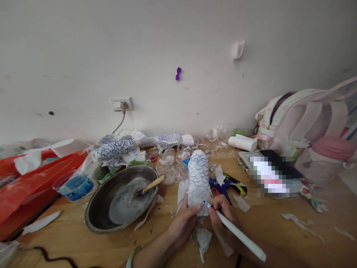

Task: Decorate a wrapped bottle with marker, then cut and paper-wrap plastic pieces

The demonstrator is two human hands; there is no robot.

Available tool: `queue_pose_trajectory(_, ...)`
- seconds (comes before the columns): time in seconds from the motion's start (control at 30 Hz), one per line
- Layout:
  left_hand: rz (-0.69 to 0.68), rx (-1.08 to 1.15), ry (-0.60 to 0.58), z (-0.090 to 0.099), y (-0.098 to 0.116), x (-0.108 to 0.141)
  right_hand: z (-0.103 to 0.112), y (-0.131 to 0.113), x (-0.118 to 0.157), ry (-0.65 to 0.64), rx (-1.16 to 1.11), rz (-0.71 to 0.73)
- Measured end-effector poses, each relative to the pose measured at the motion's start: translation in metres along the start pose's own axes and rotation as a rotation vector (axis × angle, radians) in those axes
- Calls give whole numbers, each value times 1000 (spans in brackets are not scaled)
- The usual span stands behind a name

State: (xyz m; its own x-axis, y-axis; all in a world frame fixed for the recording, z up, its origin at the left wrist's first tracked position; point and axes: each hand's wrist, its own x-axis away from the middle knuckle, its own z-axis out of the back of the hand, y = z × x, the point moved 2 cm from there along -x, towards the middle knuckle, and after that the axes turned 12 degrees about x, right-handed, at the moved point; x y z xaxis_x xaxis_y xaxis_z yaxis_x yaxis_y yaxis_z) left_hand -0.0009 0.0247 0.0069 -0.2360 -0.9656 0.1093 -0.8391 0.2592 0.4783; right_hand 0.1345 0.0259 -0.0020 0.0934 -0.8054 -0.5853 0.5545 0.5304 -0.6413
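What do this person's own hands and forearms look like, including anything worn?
The left hand is bare, with a pale greenish band around its forearm. The right hand is bare too. No gloves, rings or sleeves show on either.

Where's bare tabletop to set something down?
Two patches of brown wooden table: right, between right hand and curled white paper strip; front left, between round steel bowl, thin black cord and left forearm. Crowded: wall side, with blue-scaled white paper roll and clear plastic; also beyond right hand, with black-and-yellow cutter.
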Motion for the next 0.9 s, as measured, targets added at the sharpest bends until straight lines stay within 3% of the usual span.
queue_pose_trajectory(0.27,-8,-57,5,-3,-1,2,13,-27,-15,32,122,158)
queue_pose_trajectory(0.57,22,2,40,-1,1,3,19,-30,-20,-37,111,241)
queue_pose_trajectory(0.7,37,18,14,-3,3,4,20,-29,-19,-56,-6,183)
queue_pose_trajectory(0.9,56,8,-22,-2,3,4,25,-33,-25,-22,-178,-55)
